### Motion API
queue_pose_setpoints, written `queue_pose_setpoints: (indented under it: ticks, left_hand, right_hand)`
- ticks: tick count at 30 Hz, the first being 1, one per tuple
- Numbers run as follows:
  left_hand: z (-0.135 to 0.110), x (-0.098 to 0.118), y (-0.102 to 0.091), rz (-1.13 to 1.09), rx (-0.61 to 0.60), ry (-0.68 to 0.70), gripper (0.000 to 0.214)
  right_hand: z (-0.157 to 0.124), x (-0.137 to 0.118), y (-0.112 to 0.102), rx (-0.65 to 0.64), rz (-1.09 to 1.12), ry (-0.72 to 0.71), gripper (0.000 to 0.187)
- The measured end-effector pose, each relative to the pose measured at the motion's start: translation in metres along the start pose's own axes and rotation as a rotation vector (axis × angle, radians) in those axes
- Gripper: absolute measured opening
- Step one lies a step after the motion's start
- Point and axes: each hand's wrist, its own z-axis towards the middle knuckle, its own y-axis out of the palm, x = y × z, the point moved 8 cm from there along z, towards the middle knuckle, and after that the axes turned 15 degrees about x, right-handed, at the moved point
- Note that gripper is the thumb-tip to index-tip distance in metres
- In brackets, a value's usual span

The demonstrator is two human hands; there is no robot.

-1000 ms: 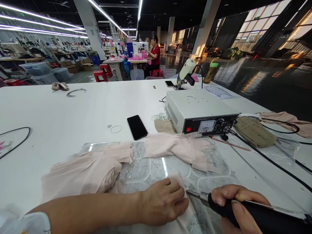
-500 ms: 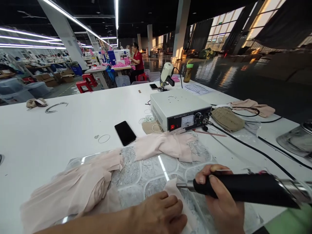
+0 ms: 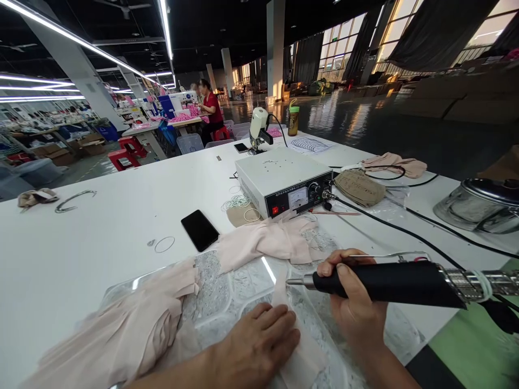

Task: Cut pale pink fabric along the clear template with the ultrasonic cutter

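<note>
My left hand (image 3: 255, 343) lies flat with fingers stretched out on a strip of pale pink fabric (image 3: 298, 346), pressing it onto a scratched glass plate (image 3: 239, 286). My right hand (image 3: 352, 302) is wrapped round the black handle of a cutting tool (image 3: 389, 282). The tool's metal tip (image 3: 294, 282) points left, just above the strip's far end. A black cable runs from the tool to a white control box (image 3: 284, 181).
A stack of pink fabric pieces (image 3: 130, 329) lies at the left of the plate, another bundle (image 3: 267, 243) at its far edge. A black phone (image 3: 199, 230), wire rings (image 3: 164, 244), a tan pad (image 3: 359, 187) and a metal lid (image 3: 478, 205) rest on the white table. A person sits far behind.
The view has swung to the right and up. My right hand has lifted the tool and drawn it along the strip away from me. My left hand stays flat on the fabric.
</note>
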Motion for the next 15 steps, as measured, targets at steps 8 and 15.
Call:
queue_pose_setpoints:
  ticks: [8, 15]
  left_hand:
    - [0.001, -0.005, 0.002, 0.009, -0.040, -0.035, 0.024]
    - [0.007, -0.009, 0.001, -0.048, -0.048, -0.091, 0.020]
  right_hand:
    - [-0.011, -0.008, -0.018, -0.033, 0.020, 0.010, 0.007]
    - [-0.028, -0.022, -0.032, -0.218, -0.094, 0.033, 0.006]
